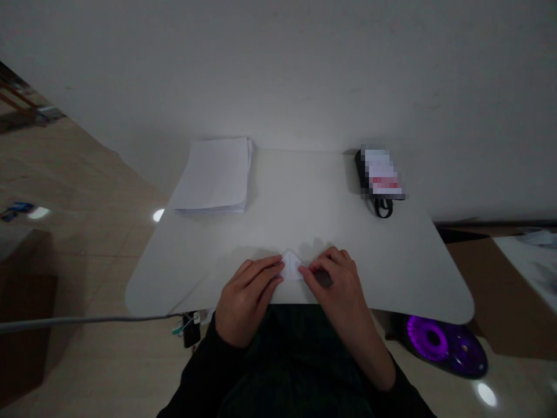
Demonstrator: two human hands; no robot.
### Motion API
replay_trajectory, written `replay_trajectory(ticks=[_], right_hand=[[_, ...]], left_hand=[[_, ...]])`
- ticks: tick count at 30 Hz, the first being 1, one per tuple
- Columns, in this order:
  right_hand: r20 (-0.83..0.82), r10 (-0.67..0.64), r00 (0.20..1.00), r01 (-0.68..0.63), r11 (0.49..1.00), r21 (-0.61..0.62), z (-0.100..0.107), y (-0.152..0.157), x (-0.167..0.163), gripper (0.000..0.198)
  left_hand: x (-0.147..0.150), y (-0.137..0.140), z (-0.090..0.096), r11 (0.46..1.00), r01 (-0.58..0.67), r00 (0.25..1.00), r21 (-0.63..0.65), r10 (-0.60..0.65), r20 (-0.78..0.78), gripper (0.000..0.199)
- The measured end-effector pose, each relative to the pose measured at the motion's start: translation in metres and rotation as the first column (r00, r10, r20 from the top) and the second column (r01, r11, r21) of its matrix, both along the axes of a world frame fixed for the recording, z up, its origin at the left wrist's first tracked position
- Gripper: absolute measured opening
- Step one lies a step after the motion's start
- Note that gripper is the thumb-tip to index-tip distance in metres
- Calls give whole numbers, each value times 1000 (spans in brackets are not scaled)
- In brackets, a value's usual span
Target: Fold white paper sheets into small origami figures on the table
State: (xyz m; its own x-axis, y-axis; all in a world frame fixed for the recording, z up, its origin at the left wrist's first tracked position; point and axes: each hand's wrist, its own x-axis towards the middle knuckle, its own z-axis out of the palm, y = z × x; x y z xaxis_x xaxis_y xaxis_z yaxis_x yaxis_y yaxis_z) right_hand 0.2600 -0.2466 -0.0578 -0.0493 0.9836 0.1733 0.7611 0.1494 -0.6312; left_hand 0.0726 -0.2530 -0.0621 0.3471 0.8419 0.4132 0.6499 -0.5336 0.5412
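We find a small, folded, white paper piece (293, 266) at the near edge of a white, smooth-topped surface (300, 197), its peak pointing to twelve o'clock and a line running down its middle. The left hand (249, 293) holds it at nine o'clock, fingers close together on that edge; the right hand (337, 281) has fingers drawn narrow, pinching the corner at three o'clock. From the piece, a stack of loose white paper sheets (215, 174) lies towards half past ten, and a black, boxy item with a looped strap (380, 171), its upper face blurred, towards half past one. We judge the piece very light, stiffer where layered, easily creased or torn, and liable to slide. We recommend a light hold at both side corners, clear of the peak.
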Motion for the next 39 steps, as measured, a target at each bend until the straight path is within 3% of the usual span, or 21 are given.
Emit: replay_trajectory(ticks=[11,21,25,27,29,33,39], right_hand=[[114,-31,993,26,999,46,-2,4,-4,28],[207,-79,975,57,993,107,-2,4,-8,35],[244,-111,963,89,991,100,-2,3,-12,32],[221,-154,963,121,980,155,-3,-1,-14,23],[191,-148,970,96,962,256,-6,-10,-15,19],[283,74,956,-186,899,396,-14,-33,-15,26],[288,23,957,-130,924,359,-13,-46,-14,35]], left_hand=[[0,-2,2,998,57,984,15,-54,-172,39],[-4,-2,2,997,71,992,25,-68,-105,31],[-3,-3,7,997,75,978,22,-69,-196,25],[-1,-4,10,997,75,968,27,-67,-240,24],[1,-5,12,998,62,963,31,-51,-265,24],[3,-8,11,998,60,959,34,-48,-278,25],[3,-7,9,997,79,963,8,-74,-261,25]])
